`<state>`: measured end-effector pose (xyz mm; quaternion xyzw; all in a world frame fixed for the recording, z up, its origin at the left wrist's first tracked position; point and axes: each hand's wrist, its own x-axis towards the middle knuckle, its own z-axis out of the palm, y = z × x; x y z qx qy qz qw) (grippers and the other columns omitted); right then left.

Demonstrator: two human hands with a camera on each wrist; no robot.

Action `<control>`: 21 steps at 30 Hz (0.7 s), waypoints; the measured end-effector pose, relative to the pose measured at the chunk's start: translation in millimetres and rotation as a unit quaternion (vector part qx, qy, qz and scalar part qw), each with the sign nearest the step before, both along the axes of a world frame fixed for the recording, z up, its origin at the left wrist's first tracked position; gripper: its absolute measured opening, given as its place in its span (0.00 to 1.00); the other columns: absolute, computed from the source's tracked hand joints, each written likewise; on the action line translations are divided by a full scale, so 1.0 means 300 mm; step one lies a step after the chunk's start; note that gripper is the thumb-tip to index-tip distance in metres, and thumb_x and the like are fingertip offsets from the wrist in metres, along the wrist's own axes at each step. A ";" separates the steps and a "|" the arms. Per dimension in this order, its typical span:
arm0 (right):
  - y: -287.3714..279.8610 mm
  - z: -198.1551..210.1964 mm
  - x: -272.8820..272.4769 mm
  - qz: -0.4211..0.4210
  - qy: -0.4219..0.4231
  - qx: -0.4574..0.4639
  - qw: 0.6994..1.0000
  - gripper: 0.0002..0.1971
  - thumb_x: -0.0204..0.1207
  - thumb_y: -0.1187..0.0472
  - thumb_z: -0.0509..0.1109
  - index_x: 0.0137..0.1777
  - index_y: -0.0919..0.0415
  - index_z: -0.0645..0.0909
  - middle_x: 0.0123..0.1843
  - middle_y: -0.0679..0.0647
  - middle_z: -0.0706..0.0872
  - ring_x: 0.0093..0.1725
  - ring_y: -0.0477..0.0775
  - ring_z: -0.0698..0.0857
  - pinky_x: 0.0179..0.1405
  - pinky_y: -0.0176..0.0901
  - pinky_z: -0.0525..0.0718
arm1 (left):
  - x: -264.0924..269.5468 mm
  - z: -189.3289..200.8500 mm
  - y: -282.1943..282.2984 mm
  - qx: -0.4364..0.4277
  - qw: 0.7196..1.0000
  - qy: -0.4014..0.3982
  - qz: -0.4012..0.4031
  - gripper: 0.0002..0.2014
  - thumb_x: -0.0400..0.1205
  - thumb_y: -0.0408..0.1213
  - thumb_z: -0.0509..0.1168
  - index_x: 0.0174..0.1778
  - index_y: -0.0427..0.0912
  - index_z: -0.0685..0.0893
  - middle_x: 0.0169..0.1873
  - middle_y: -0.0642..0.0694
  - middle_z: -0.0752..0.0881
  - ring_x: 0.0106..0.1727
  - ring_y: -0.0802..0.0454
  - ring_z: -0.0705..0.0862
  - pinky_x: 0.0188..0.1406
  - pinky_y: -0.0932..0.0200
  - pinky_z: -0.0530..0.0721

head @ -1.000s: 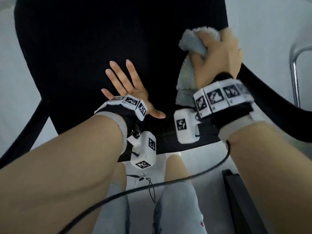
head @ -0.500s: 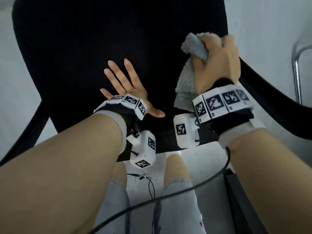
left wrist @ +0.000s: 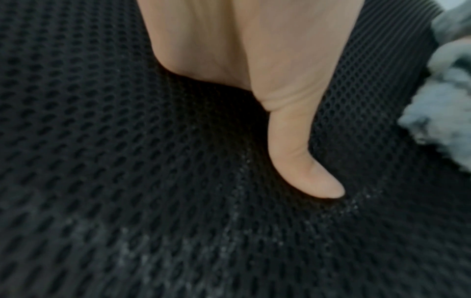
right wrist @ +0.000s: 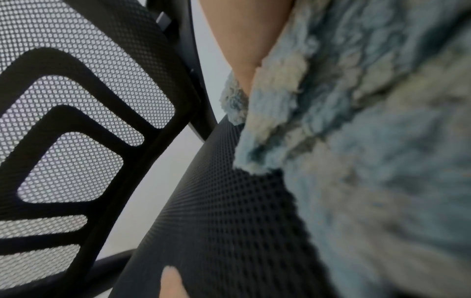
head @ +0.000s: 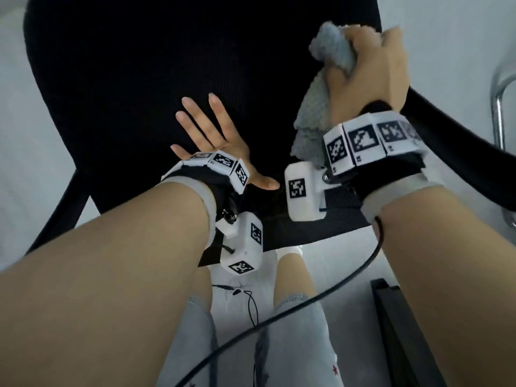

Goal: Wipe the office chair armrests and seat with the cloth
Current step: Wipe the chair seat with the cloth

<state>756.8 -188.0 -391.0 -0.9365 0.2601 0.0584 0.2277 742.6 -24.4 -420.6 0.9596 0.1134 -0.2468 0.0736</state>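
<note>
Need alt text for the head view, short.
Right hand grips a bunched grey-blue cloth over a black mesh office chair seat, while the left hand presses flat on it, fingers spread.

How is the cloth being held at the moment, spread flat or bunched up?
Bunched up: the right hand grips the cloth in a wad, the rest hanging loose towards the seat.
</note>
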 end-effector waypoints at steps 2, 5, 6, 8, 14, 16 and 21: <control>0.026 0.004 -0.077 0.039 0.023 -0.014 0.999 0.20 0.74 0.57 0.63 0.67 0.53 0.75 0.65 0.66 0.74 0.61 0.67 0.75 0.57 0.54 0.71 | 0.009 0.032 -0.019 0.025 0.995 0.098 -0.015 0.66 0.58 0.79 0.53 0.66 0.45 0.12 0.76 0.39 0.22 0.79 0.36 0.28 0.76 0.25 0.44; 0.087 0.015 -0.284 0.175 0.054 -0.026 0.983 0.20 0.70 0.59 0.64 0.64 0.54 0.80 0.55 0.67 0.80 0.50 0.68 0.79 0.46 0.55 0.76 | -0.001 0.047 0.013 0.010 0.989 0.132 -0.064 0.77 0.51 0.64 0.77 0.77 0.39 0.26 0.78 0.30 0.31 0.79 0.29 0.34 0.74 0.24 0.43; 0.104 0.016 -0.351 0.216 0.057 -0.032 0.974 0.20 0.68 0.57 0.62 0.61 0.54 0.81 0.50 0.66 0.81 0.45 0.66 0.80 0.42 0.53 0.77 | -0.003 0.054 0.018 0.011 0.991 0.120 -0.066 0.78 0.48 0.64 0.78 0.78 0.40 0.28 0.79 0.30 0.32 0.80 0.30 0.34 0.73 0.23 0.40; 0.118 0.018 -0.441 0.269 0.065 -0.042 0.960 0.21 0.65 0.55 0.61 0.58 0.53 0.83 0.46 0.62 0.82 0.43 0.62 0.77 0.40 0.50 0.77 | -0.009 0.061 0.014 -0.015 0.992 0.108 -0.065 0.80 0.43 0.65 0.77 0.78 0.40 0.29 0.78 0.29 0.33 0.80 0.32 0.33 0.70 0.23 0.36; 0.122 0.060 -0.412 0.255 0.073 0.009 0.964 0.19 0.66 0.54 0.66 0.57 0.53 0.82 0.47 0.62 0.81 0.43 0.65 0.81 0.42 0.53 0.77 | -0.009 0.087 0.068 -0.065 0.982 0.132 -0.114 0.78 0.48 0.63 0.78 0.76 0.43 0.24 0.76 0.31 0.26 0.77 0.33 0.26 0.70 0.23 0.33; 0.101 0.085 -0.376 0.199 0.063 0.028 0.978 0.20 0.69 0.54 0.64 0.62 0.53 0.80 0.52 0.63 0.79 0.49 0.66 0.78 0.48 0.55 0.75 | -0.017 0.113 0.127 -0.130 0.972 0.152 -0.127 0.75 0.53 0.58 0.80 0.76 0.49 0.24 0.75 0.34 0.22 0.77 0.38 0.22 0.72 0.29 0.31; 0.073 0.083 -0.267 0.054 0.030 0.021 0.998 0.22 0.76 0.50 0.66 0.68 0.56 0.74 0.62 0.64 0.74 0.61 0.66 0.73 0.61 0.53 0.72 | -0.087 0.183 0.385 -0.136 0.985 0.089 -0.052 0.71 0.54 0.52 0.81 0.78 0.55 0.30 0.77 0.38 0.25 0.79 0.41 0.26 0.76 0.36 0.35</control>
